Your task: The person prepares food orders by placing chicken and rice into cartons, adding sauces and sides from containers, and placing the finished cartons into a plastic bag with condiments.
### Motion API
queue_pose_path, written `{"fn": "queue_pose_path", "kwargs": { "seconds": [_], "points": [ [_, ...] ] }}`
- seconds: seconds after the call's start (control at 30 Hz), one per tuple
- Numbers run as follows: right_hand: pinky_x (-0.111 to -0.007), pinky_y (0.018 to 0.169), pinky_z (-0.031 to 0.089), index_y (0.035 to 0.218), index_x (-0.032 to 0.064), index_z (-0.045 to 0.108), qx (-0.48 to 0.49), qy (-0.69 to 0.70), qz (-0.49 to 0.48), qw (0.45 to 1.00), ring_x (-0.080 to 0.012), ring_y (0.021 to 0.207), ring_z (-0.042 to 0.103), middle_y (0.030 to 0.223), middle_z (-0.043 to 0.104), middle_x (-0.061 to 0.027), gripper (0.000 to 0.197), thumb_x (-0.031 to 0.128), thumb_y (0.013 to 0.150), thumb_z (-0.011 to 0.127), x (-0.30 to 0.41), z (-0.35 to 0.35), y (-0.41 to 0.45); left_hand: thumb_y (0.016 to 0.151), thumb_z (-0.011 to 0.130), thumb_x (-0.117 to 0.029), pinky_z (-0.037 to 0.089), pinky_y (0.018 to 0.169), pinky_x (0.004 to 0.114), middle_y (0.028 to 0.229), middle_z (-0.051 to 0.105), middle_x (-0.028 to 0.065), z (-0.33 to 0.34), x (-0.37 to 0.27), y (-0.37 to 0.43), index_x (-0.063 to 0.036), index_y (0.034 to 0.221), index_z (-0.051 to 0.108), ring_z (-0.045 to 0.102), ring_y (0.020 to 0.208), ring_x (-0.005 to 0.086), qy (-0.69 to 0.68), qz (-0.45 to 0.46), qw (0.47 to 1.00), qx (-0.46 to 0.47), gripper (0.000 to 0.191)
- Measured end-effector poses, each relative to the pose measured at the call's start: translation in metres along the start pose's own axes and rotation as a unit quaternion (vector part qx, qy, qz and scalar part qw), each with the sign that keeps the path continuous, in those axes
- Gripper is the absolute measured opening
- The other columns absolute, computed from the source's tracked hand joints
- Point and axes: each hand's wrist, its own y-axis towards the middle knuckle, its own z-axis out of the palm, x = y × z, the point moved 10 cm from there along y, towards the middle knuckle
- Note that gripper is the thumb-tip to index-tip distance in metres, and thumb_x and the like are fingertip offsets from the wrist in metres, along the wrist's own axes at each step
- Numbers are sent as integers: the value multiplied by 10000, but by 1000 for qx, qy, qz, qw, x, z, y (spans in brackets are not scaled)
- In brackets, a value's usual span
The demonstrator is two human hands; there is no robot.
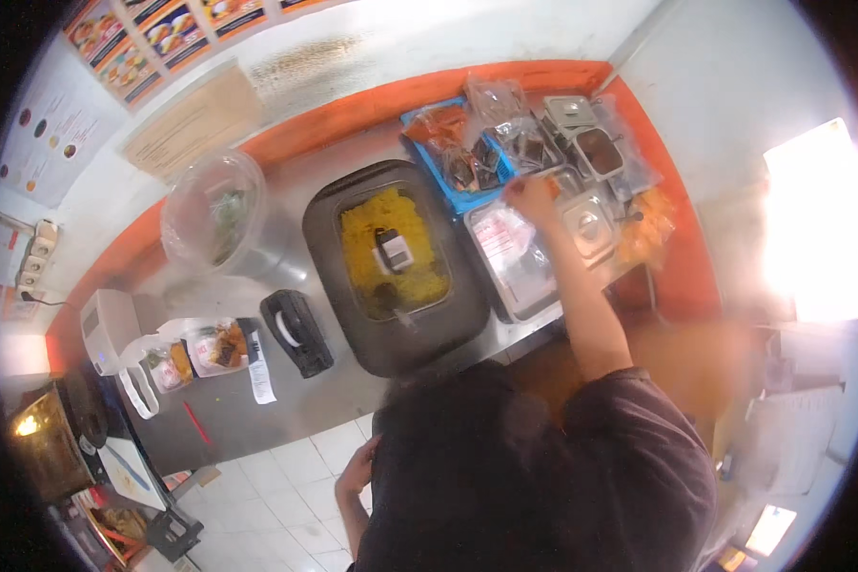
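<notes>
My right hand [533,200] reaches over the far edge of a steel tray [518,309] that holds plastic packets [504,232]; its fingertips are blurred, and a small reddish bit shows beside them. Just beyond is a blue plastic crate [449,194] with bagged food. Low beside my dark shirt hangs my left hand [358,466], off the counter, its fingers partly hidden. Left of the steel tray, a black insulated food box [325,286] holds yellow rice [372,214], with a small white and black object [395,252] lying on it.
Lidded steel pans [588,227] and an orange bag [647,229] stand at right. Leftward are a plastic-covered round container [214,214], a black lid-like case [297,332], packed food trays [218,349], a paper slip [260,372], a red straw-like stick [197,422] and a white printer-like device [109,330].
</notes>
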Motion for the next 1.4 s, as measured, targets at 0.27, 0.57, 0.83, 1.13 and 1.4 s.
{"fn": "queue_pose_path", "kwargs": {
  "seconds": [0.27, 0.57, 0.83, 1.13, 1.4],
  "points": [
    [-483, 830, 504, 896, 34, 655, 88, -88, -33, 992, -393, 951, 622, 970, 656, -182, 175, 148, 783, 723, -64, 99, -118, 980, 547, -19, 488, 994, 366, 1241, 674, 133, 107, -33, 47, -5, 1378, 527, 632, 1147, 228, 126, -3, 984, -124, 399],
    [-462, 853, 479, 1009, 16, 665, -34, 124, -147, 981, -362, 943, 611, 973, 626, -166, 159, 105, 903, 587, -7, -24, -135, 965, 640, -180, 496, 965, 372, 1242, 679, 155, 173, -233, 96, -8, 1305, 601, 660, 1130, 274, 247, 190, 928, -203, 384],
    [-397, 864, 444, 1059, 87, 651, 73, -8, -447, 891, -277, 980, 596, 1007, 614, -97, 253, 144, 816, 607, 134, -74, -242, 926, 681, -60, 551, 837, 302, 1034, 737, 135, 193, -343, 146, 63, 1180, 659, 712, 960, 186, 259, 213, 930, -153, 283],
    [-405, 850, 450, 947, 89, 625, 68, -37, -473, 878, -264, 997, 563, 987, 578, -75, 149, 152, 818, 585, 130, -101, -274, 893, 692, -36, 547, 825, 300, 1008, 751, 127, 228, -331, 146, 42, 1130, 698, 706, 923, 153, 283, 202, 932, -101, 250],
    [-415, 770, 499, 940, 33, 688, 23, 104, -240, 965, -306, 877, 639, 952, 644, -156, 296, 318, 860, 697, 86, -133, -235, 867, 721, 12, 549, 840, 298, 996, 716, 112, 246, -330, 161, 57, 1081, 668, 687, 961, 176, 114, 254, 950, -141, 225]
  ]
}}
